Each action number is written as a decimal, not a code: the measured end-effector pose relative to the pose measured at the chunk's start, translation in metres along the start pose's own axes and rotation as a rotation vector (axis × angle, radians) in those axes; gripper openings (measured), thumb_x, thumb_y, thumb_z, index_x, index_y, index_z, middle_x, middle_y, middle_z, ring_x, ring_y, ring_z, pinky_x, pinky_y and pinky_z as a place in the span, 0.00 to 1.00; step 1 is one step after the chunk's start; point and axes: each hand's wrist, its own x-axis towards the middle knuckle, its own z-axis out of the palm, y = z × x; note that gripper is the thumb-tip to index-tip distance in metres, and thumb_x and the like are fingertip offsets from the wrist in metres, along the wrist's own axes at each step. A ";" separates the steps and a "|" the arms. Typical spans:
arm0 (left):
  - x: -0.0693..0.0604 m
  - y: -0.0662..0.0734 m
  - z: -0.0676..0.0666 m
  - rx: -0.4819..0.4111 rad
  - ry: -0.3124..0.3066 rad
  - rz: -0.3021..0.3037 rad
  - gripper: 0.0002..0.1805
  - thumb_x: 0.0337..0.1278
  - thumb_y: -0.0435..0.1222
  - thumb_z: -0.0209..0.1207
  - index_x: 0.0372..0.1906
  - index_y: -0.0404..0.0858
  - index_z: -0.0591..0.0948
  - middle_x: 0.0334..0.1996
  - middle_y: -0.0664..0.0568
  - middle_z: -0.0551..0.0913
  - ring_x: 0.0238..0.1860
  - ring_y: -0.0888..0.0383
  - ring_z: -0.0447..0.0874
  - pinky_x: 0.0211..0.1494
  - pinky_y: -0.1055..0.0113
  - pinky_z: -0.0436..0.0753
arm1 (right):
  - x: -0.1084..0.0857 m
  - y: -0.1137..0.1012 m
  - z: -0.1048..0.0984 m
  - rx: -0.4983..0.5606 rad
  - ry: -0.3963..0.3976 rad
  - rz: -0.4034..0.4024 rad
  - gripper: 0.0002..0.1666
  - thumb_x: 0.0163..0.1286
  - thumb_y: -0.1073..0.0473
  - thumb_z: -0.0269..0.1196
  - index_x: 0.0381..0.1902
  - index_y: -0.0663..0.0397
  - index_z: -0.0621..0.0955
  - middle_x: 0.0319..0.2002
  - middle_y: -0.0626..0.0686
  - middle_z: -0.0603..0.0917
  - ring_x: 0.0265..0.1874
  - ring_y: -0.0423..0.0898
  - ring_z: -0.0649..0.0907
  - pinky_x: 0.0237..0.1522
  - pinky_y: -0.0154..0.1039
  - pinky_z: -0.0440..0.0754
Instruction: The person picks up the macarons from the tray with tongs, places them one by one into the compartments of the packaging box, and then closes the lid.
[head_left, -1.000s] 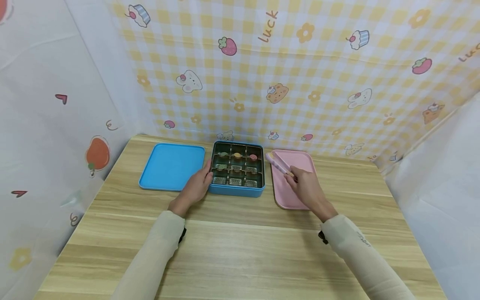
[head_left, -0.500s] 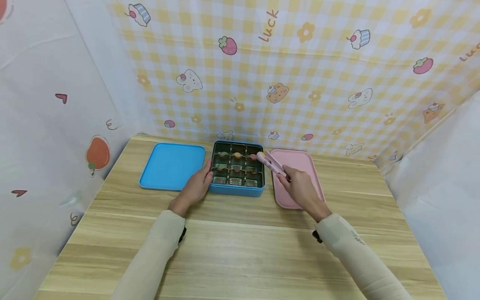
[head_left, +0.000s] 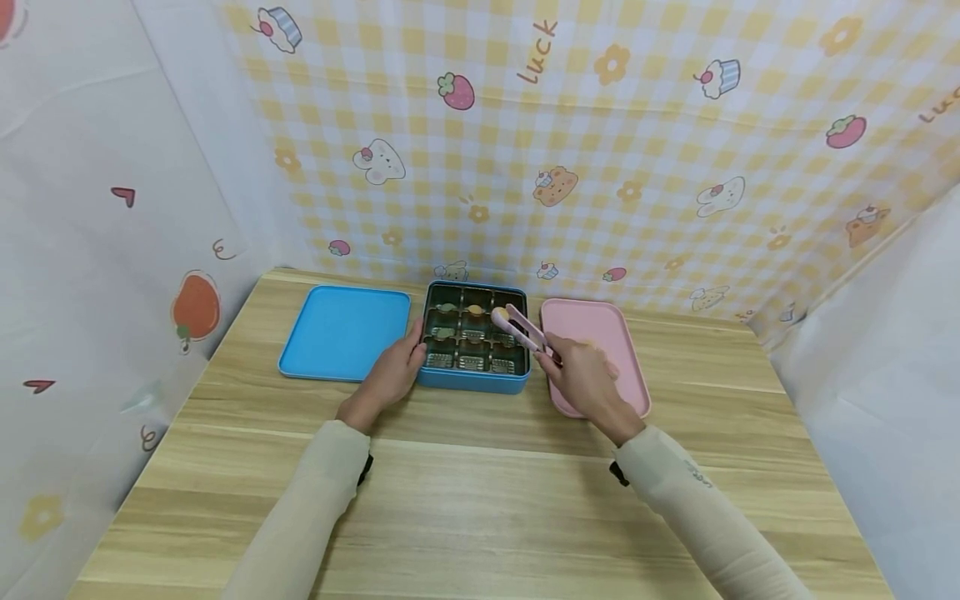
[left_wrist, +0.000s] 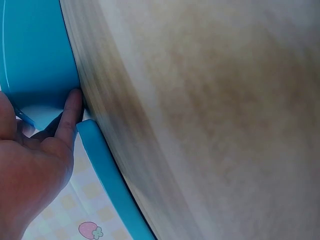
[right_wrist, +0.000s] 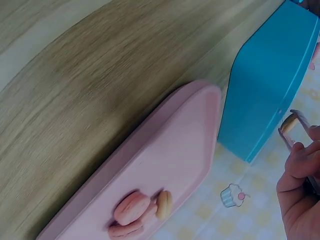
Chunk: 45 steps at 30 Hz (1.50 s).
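A pale wooden table [head_left: 480, 508] bears a blue lid [head_left: 341, 333] just left of the left hand [head_left: 390, 371] and a blue tin [head_left: 471, 382] touching that hand on its right. A pink tray [head_left: 615, 321] lies partly below the right hand [head_left: 587, 377].

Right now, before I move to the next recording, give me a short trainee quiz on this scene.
1. True or false: the bare left hand touches the square blue tin.
2. Fill in: the pale pink tongs, with a small yellow macaron between their tips, are in the person's ____.
3. Where does the flat blue lid lie? A) on top of the tin; B) to the tin's left; C) to the tin's right.

Key: 1. True. 2. Right hand. 3. B.
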 end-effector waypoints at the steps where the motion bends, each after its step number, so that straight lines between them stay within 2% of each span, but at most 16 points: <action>1: 0.000 0.000 0.000 -0.001 0.000 0.000 0.32 0.80 0.38 0.40 0.79 0.34 0.46 0.74 0.34 0.59 0.74 0.38 0.59 0.72 0.44 0.65 | 0.000 -0.001 0.001 0.005 -0.005 -0.004 0.11 0.73 0.53 0.61 0.31 0.50 0.76 0.17 0.46 0.69 0.14 0.41 0.68 0.14 0.34 0.61; 10: 0.000 -0.001 0.000 0.010 -0.001 0.002 0.32 0.80 0.39 0.38 0.79 0.32 0.46 0.75 0.34 0.58 0.74 0.38 0.58 0.72 0.44 0.65 | 0.001 -0.012 0.008 0.011 -0.039 -0.028 0.11 0.75 0.52 0.59 0.40 0.53 0.81 0.24 0.50 0.78 0.20 0.44 0.74 0.21 0.36 0.70; 23: 0.000 0.000 0.000 0.013 0.000 0.007 0.32 0.80 0.39 0.39 0.79 0.33 0.46 0.75 0.36 0.58 0.74 0.39 0.58 0.73 0.44 0.64 | 0.002 -0.019 0.014 0.030 -0.048 -0.069 0.09 0.75 0.54 0.60 0.35 0.50 0.77 0.20 0.47 0.72 0.18 0.42 0.72 0.19 0.34 0.67; 45: 0.001 -0.002 0.001 0.006 0.000 0.003 0.32 0.81 0.39 0.39 0.79 0.34 0.45 0.75 0.36 0.59 0.74 0.40 0.58 0.72 0.44 0.65 | 0.003 -0.019 0.016 0.014 -0.046 -0.083 0.09 0.75 0.54 0.60 0.35 0.52 0.78 0.20 0.47 0.73 0.17 0.41 0.72 0.19 0.33 0.68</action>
